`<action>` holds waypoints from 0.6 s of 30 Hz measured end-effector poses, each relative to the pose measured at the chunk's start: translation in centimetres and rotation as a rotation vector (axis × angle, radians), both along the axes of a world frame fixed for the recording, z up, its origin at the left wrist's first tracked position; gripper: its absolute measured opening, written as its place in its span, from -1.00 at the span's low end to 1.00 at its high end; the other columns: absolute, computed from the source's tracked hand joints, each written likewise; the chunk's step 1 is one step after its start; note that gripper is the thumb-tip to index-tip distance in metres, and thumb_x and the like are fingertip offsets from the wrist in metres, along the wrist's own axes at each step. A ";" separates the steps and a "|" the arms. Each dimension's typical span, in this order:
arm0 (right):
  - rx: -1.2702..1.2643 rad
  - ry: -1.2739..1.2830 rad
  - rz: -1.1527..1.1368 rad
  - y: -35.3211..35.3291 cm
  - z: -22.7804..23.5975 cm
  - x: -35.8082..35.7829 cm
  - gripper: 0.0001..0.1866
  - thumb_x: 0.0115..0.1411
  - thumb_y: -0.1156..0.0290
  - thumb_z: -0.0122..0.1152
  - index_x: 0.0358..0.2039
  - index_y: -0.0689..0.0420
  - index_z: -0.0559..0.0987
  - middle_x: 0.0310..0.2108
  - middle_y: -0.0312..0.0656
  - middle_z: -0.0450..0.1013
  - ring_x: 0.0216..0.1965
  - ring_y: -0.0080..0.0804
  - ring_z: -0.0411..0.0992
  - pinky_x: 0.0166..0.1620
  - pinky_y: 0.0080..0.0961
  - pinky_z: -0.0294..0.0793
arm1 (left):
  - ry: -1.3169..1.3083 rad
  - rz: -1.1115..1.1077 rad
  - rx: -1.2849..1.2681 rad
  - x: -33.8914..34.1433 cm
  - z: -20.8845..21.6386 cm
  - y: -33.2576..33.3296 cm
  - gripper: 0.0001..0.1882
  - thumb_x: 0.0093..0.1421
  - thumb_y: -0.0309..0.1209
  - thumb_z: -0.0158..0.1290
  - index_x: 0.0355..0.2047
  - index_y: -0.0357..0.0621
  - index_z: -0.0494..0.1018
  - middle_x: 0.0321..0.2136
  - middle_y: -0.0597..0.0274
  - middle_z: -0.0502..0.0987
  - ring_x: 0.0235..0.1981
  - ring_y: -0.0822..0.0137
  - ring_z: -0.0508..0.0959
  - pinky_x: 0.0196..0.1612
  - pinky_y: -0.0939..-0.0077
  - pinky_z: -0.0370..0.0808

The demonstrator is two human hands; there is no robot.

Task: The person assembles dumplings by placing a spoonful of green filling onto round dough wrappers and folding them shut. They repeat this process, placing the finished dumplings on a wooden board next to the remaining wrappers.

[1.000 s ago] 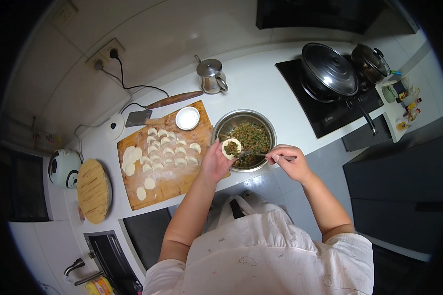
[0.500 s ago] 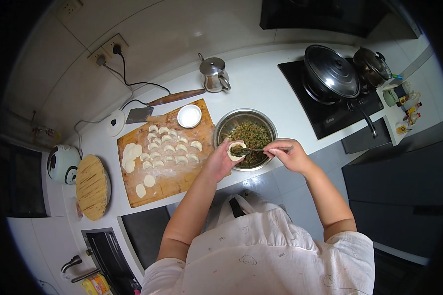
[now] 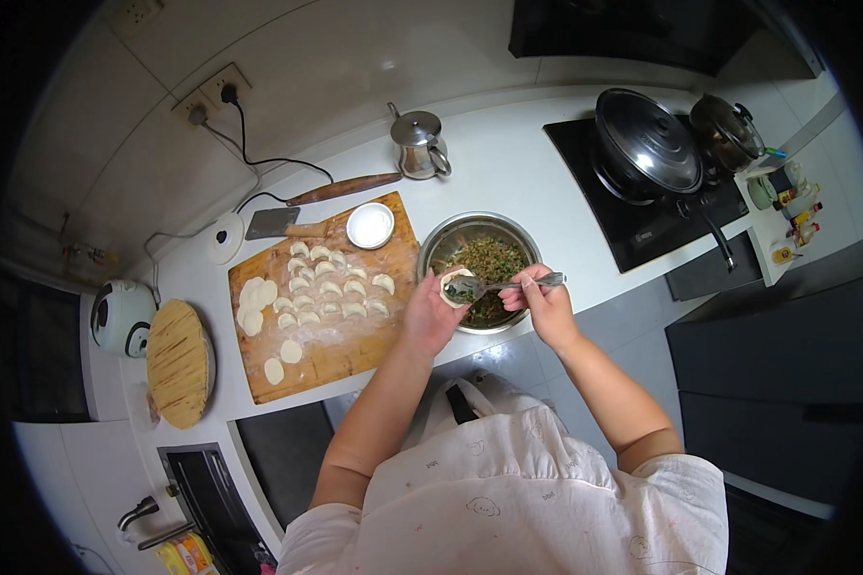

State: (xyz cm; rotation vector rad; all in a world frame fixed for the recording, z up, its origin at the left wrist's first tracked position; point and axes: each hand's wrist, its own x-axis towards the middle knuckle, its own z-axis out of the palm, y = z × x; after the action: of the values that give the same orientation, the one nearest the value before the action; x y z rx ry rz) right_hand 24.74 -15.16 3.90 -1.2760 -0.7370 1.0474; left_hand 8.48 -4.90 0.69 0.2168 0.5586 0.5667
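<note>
My left hand (image 3: 431,314) cradles a round dumpling wrapper (image 3: 445,285) at the left rim of a metal bowl (image 3: 430,241). Chopped green and brown filling (image 3: 489,259) lies in the bowl, and some sits on the wrapper. Between the fingers of my right hand (image 3: 545,305) is the handle of a metal spoon (image 3: 466,288). Its bowl rests over the wrapper and partly hides the filling there. Left of the bowl, a floured wooden board (image 3: 340,369) carries rows of folded dumplings (image 3: 329,288), a pile of flat wrappers (image 3: 252,297) and two single ones nearer me.
A white bowl of flour (image 3: 370,226) and a cleaver (image 3: 272,223) lie at the board's far side, near a rolling pin (image 3: 345,189). Behind stands a metal pot (image 3: 418,144). To the right, a lidded wok (image 3: 647,144) sits on the black stove. A round woven lid (image 3: 177,364) is far left.
The spoon has turned so its back shows over the wrapper. My right hand has shifted slightly left and its grip on the handle has changed.
</note>
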 end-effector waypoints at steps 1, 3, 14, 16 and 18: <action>-0.001 -0.007 -0.015 0.0 -0.1 -0.3 -0.84 0.26 0.42 -0.16 -0.35 0.24 0.36 -0.49 -0.12 0.46 -0.51 -0.55 0.42 -0.39 -0.65 0.49 | -0.019 0.002 0.001 -0.1 -0.3 0.0 -0.54 0.31 -0.17 -0.44 -0.02 -0.24 0.26 -0.02 0.10 0.34 0.04 0.21 0.31 0.14 0.26 0.18; -0.009 -0.027 -0.024 0.1 -0.2 -0.4 -0.84 0.26 0.42 -0.16 -0.35 0.24 0.36 -0.49 -0.12 0.46 -0.51 -0.55 0.42 -0.39 -0.65 0.49 | -0.033 0.021 -0.009 -0.2 -0.6 0.0 -0.53 0.31 -0.17 -0.44 -0.03 -0.26 0.27 -0.02 0.08 0.34 0.04 0.21 0.30 0.13 0.27 0.18; -0.050 0.096 -0.101 1.0 0.0 -0.9 -0.83 0.27 0.41 -0.20 -0.35 0.23 0.34 -0.49 -0.07 0.46 -0.52 -0.50 0.43 -0.40 -0.62 0.51 | 0.040 0.123 -0.065 -0.9 0.2 -0.1 -0.54 0.31 -0.19 -0.45 -0.08 -0.26 0.30 -0.10 0.10 0.39 -0.03 0.22 0.36 0.04 0.29 0.29; -0.063 0.090 -0.092 1.3 -0.4 -1.2 -0.83 0.27 0.41 -0.20 -0.35 0.23 0.33 -0.49 -0.07 0.45 -0.53 -0.52 0.43 -0.41 -0.63 0.51 | 0.052 0.124 -0.061 -1.1 0.2 0.0 -0.54 0.31 -0.18 -0.45 -0.08 -0.27 0.29 -0.10 0.09 0.39 -0.03 0.22 0.36 0.05 0.29 0.29; -0.073 0.073 -0.074 1.3 -0.7 -1.5 -0.83 0.27 0.42 -0.20 -0.35 0.24 0.34 -0.49 -0.07 0.45 -0.54 -0.52 0.42 -0.42 -0.64 0.51 | 0.054 0.135 -0.066 -1.4 -0.2 0.1 -0.55 0.31 -0.19 -0.44 -0.07 -0.29 0.28 -0.10 0.09 0.38 -0.02 0.22 0.36 0.06 0.28 0.29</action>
State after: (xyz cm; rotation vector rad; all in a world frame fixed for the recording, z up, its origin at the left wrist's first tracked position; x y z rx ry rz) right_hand 23.27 -13.84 3.22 -1.3102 -0.5968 1.0636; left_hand 7.04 -4.84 0.52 0.1325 0.6465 0.6732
